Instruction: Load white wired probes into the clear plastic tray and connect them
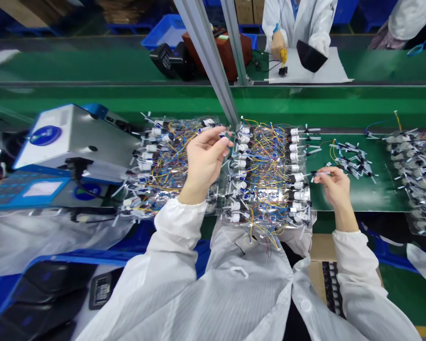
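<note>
left hand (204,161): pinching a small wired part (222,135) just above the wire bundles (266,180) | right hand (335,187): pinching another wired part (317,174) beside the bundles | risk: tangled wires could snag if tugged, pulling a part loose
</note>
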`<state>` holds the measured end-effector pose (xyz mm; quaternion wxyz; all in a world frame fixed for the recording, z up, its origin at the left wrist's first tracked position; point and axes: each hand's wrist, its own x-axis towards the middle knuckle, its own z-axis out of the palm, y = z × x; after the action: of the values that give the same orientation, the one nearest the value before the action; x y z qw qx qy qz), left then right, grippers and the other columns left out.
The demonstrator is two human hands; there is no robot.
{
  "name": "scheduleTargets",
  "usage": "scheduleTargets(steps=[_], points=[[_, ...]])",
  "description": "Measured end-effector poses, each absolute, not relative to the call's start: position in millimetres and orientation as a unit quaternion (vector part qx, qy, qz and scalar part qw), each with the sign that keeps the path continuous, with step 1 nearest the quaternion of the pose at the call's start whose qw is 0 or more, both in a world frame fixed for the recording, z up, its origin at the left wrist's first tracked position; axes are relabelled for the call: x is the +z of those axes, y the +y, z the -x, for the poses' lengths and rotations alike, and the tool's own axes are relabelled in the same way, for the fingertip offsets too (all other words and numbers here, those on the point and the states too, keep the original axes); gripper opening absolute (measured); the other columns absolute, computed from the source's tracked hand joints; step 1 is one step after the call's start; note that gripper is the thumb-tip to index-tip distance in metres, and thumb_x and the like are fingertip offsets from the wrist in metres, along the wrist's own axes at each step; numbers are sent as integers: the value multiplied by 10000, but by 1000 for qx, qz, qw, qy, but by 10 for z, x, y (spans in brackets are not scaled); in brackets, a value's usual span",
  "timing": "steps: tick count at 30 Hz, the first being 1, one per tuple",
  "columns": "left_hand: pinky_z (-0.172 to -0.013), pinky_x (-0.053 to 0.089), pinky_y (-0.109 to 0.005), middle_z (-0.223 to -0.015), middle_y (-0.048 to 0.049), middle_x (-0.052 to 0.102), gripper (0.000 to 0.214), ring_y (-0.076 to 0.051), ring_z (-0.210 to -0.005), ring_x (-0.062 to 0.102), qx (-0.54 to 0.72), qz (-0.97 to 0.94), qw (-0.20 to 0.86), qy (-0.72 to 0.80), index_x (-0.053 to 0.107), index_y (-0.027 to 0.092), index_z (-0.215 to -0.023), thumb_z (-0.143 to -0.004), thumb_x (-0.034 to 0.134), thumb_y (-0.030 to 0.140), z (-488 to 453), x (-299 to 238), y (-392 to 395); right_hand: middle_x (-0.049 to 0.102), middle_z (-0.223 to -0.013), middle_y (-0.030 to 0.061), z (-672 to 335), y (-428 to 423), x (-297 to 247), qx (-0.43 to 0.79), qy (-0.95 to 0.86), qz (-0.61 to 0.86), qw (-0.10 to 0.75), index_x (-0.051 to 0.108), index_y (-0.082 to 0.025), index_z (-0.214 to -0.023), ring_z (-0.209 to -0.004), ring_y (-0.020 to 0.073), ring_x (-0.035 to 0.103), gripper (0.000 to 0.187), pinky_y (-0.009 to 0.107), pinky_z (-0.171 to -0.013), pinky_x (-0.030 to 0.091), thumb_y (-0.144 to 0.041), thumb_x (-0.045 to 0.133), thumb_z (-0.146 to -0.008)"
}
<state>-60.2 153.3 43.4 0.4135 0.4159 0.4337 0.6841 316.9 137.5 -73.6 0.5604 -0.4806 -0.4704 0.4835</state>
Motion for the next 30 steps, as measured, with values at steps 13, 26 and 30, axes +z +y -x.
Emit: scheduleTargets(steps=[13,26,30], points=[[-673,575,-261,-917,-27,760,261,-121,-720,705,648,-513,397,399,810,249,-1041,-821,857,382,66,529,1680,738,-884,34,-3125,1445,-708,356,-535,515,566,703,-219,-933,-858,209,734,235,394,-840,613,-329,850,-785],[-871,594,-334,-1066,-100,791,269,-171,-935,723,451,-589,513,431,816,182,-1029,-828,842,358,-509,-187,1624,733,-902,26,-2471,1580,-510,466,-537,435,553,713,-217,-935,-779,161,680,190,310,-730,585,-300,836,-816],[-868,596,-323,-1065,-92,788,258,-165,-938,726,465,-589,517,411,822,189,-1032,-831,847,349,-509,-272,1622,758,-905,24,-2417,1567,-509,485,-524,423,557,734,-224,-949,-803,158,702,171,302,-765,574,-275,840,-825]])
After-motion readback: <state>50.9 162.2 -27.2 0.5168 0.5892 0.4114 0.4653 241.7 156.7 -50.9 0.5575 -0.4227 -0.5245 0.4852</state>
